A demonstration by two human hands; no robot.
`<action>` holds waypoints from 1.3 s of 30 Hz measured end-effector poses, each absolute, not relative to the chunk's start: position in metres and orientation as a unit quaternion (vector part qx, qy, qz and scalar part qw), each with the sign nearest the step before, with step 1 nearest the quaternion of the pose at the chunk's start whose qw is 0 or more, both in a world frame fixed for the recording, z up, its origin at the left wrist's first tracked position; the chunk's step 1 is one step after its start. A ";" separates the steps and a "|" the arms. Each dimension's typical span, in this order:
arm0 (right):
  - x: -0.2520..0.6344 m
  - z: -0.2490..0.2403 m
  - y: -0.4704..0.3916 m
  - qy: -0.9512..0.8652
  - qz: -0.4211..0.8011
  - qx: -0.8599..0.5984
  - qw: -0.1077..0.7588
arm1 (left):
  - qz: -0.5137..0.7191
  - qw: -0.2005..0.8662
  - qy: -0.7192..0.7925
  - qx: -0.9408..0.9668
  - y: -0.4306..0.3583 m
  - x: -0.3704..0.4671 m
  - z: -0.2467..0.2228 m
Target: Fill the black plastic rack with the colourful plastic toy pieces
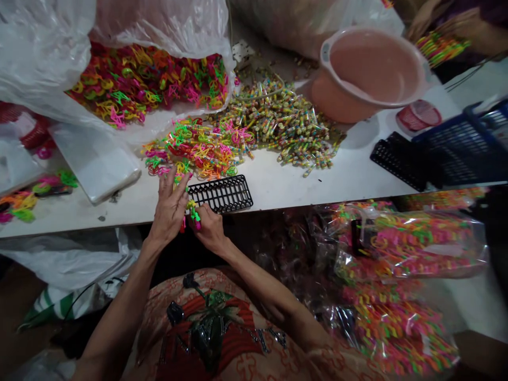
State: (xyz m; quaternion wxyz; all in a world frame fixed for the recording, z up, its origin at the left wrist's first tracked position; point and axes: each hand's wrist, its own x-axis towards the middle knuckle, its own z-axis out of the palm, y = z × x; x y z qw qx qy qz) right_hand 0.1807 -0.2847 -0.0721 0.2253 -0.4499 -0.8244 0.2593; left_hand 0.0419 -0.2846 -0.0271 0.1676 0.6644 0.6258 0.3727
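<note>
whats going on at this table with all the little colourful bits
A person holds a few small neon plastic pieces between both hands at the table edge: left hand fingers spread, right hand pinching them. A black grid tray lies just beyond, with a loose pile of pieces behind it. Clear bags of packed pieces sit to the right.

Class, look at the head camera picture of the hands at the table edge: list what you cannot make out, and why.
- Small pieces between left hand and right hand: fingers cover them, too small.
- Sweets pile: wrappers too small to read.
- Co-worker's hand: cut off by the top edge.
- Blue basket: cut off by the right edge.
</note>
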 end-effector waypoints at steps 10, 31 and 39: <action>0.184 -0.051 -0.277 -0.864 0.289 -0.405 0.085 | 0.366 0.190 0.629 0.659 -0.287 0.045 -0.019; 0.254 -0.016 -0.073 -0.700 0.200 -0.669 0.152 | 0.385 0.152 0.627 0.660 -0.285 0.043 -0.026; 0.255 -0.039 -0.148 -0.546 0.460 -0.561 0.418 | 0.377 0.153 0.629 0.663 -0.284 0.043 -0.026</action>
